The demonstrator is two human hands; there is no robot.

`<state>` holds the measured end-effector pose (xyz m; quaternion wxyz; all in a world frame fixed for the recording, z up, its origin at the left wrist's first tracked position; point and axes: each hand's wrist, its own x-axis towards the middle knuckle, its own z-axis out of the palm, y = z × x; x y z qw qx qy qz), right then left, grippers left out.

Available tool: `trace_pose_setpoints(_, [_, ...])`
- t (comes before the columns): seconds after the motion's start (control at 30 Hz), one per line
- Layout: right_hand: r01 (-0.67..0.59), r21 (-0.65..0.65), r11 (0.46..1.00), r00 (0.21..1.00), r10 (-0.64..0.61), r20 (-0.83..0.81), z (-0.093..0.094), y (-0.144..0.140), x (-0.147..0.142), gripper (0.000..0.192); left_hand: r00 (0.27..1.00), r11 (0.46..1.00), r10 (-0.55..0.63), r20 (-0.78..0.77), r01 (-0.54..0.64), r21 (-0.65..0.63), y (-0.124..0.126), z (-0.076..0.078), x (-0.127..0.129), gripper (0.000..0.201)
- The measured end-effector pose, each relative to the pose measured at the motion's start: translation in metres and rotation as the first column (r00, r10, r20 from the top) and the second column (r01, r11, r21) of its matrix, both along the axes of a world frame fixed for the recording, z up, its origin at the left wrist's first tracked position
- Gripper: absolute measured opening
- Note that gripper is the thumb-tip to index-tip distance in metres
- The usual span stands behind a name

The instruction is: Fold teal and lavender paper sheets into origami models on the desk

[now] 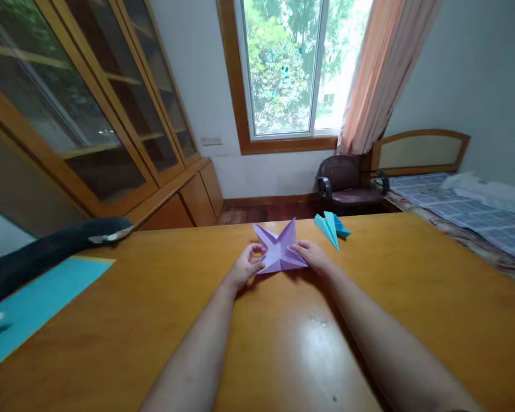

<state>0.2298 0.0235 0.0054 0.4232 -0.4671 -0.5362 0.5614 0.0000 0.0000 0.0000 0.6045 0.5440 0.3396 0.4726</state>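
Observation:
A folded sheet of purple paper [278,252] with pointed corners stands partly opened out near the far edge of the wooden table. My left hand [248,264] grips its left side, with the fingers curled round the edge and the thumb in front. On the other side my right hand [311,254] pinches the paper's right edge between thumb and fingers. Both forearms reach in from the lower part of the view. Just right of the purple paper lie a light-blue paper plane [328,229] and a darker blue folded paper piece [340,227].
The wooden table [163,320] spans the foreground. At its left lie a turquoise sheet [51,297] and a long dark object [64,240] with a pale tip. Beyond are a glass-door cabinet [154,171], an office chair [345,177] and a bed [455,200].

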Motion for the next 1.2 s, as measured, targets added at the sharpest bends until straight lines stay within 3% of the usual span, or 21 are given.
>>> trace_pose_setpoints(0.1, [0.006,0.021,1.0,1.0,-0.006,0.004,-0.002,0.0,0.001,0.033,0.999,1.0,-0.02,0.049,0.02,0.006,0.0,-0.001,0.0,0.075])
trace_pose_setpoints(0.27, [0.039,0.04,0.998,0.997,-0.036,-0.064,-0.004,0.002,0.0,0.015,0.998,0.999,-0.045,0.054,0.045,0.001,-0.001,0.004,0.003,0.079])
trace_pose_setpoints(0.37, [0.032,0.083,0.996,0.998,-0.028,-0.049,-0.008,0.002,-0.002,0.019,1.0,1.0,0.003,-0.026,-0.002,0.023,-0.002,0.005,0.009,0.065])
trace_pose_setpoints(0.47, [0.0,0.092,0.996,1.0,-0.003,0.027,-0.012,0.001,-0.004,0.024,0.981,0.987,0.163,-0.108,-0.16,0.034,-0.001,0.001,0.015,0.045])
trace_pose_setpoints(0.57, [0.0,0.182,0.983,0.997,-0.015,0.076,-0.014,0.0,-0.006,0.018,0.944,0.956,0.293,-0.151,-0.289,0.05,0.002,-0.003,0.018,0.029])
trace_pose_setpoints(0.7, [0.046,0.275,0.96,0.997,-0.063,0.053,-0.015,0.0,-0.009,0.013,0.948,0.953,0.294,-0.126,-0.281,0.11,0.003,-0.001,0.019,0.016])
trace_pose_setpoints(0.83, [0.105,0.24,0.965,0.993,-0.091,-0.069,-0.015,0.0,-0.013,0.013,0.954,0.956,0.287,-0.088,-0.28,0.081,0.001,0.006,0.022,0.017])
trace_pose_setpoints(1.03, [0.143,0.166,0.976,0.937,-0.08,-0.34,-0.013,-0.004,-0.022,0.022,0.952,0.958,0.283,0.112,-0.277,-0.069,0.002,0.002,0.025,0.034])
trace_pose_setpoints(1.13, [0.142,0.114,0.983,0.915,-0.086,-0.395,-0.012,-0.005,-0.024,0.028,0.954,0.964,0.251,0.165,-0.23,-0.135,0.001,0.001,0.028,0.041])
trace_pose_setpoints(1.2, [0.149,0.087,0.985,0.909,-0.101,-0.404,-0.014,-0.006,-0.026,0.028,0.953,0.971,0.229,0.199,-0.21,-0.113,0.0,0.001,0.03,0.043])
